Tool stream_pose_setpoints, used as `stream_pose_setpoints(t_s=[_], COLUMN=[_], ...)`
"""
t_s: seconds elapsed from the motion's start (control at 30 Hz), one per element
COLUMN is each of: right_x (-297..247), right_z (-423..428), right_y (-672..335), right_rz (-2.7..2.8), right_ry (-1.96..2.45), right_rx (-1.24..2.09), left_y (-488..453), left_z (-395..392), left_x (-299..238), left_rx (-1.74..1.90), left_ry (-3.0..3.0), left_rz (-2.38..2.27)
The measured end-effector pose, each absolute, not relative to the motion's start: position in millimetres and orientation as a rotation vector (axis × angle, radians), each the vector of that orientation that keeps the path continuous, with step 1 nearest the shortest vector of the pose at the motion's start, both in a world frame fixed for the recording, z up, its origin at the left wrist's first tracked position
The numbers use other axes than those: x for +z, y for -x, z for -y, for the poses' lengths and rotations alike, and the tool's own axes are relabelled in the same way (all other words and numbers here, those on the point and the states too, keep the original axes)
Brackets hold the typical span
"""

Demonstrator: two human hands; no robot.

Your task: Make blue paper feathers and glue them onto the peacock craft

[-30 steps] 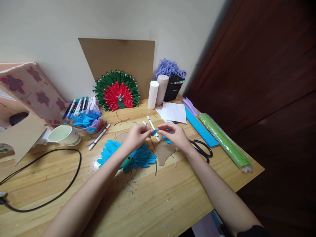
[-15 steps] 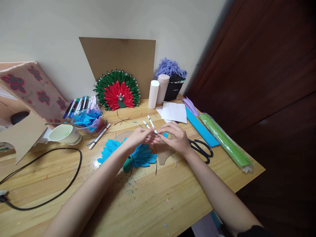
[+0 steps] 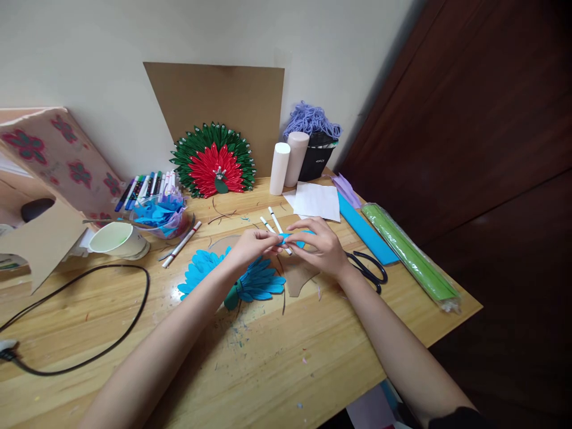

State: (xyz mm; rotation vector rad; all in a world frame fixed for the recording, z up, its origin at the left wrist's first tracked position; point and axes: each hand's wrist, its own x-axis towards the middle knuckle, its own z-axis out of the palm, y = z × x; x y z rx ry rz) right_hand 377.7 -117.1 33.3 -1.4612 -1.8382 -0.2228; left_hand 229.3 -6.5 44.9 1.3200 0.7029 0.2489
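My left hand [image 3: 252, 245] and my right hand [image 3: 318, 246] meet above the middle of the wooden table [image 3: 268, 357]. Both pinch a small blue paper piece [image 3: 289, 239] between their fingertips. Just below the hands lies a blue paper peacock fan [image 3: 250, 283] with a green body, partly glued on a brown cardboard cut-out [image 3: 301, 277]. Two white markers [image 3: 273, 221] lie right behind the hands.
Black scissors [image 3: 369, 269], a blue paper strip [image 3: 364, 229] and a green paper roll [image 3: 413, 259] lie at the right. A red-green paper peacock [image 3: 213, 162], markers [image 3: 145, 186], a bowl of blue scraps [image 3: 158, 214], a paper cup [image 3: 117, 239] and a black cable [image 3: 89, 333] are at the left.
The hands have stayed together over the same spot, turning and folding the blue piece between the fingertips. The view has shifted slightly.
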Motion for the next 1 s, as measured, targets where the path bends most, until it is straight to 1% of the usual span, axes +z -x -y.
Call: stream_pose_setpoints(t_s=[0.23,0.47,0.67,0.9,1.0], right_x=[33.4,37.8,33.5,33.3,33.2], right_z=[117.2,116.7,112.4,110.8,110.8], right_y=[-379.0,-376.0,-372.8,-370.5,-370.1], right_rz=[1.89,1.776,1.476,1.302,1.259], right_ry=[1.499,1.523,1.584,1.451,1.441], right_rx=[-0.243,-0.185,0.074,0.324,0.498], left_y=[-229.5,-228.3,-230.2,-231.5,-230.6], left_z=[7.1,8.4,5.2,8.0,10.2], left_x=[44.3,45.4,41.6,45.3,48.4], left_rx=[0.246,0.272,0.369,0.4,0.382], left_ry=[-1.346,-1.388,-1.313,-1.253,-1.213], left_rz=[-0.706,-0.649,-0.687,-0.701,-0.692])
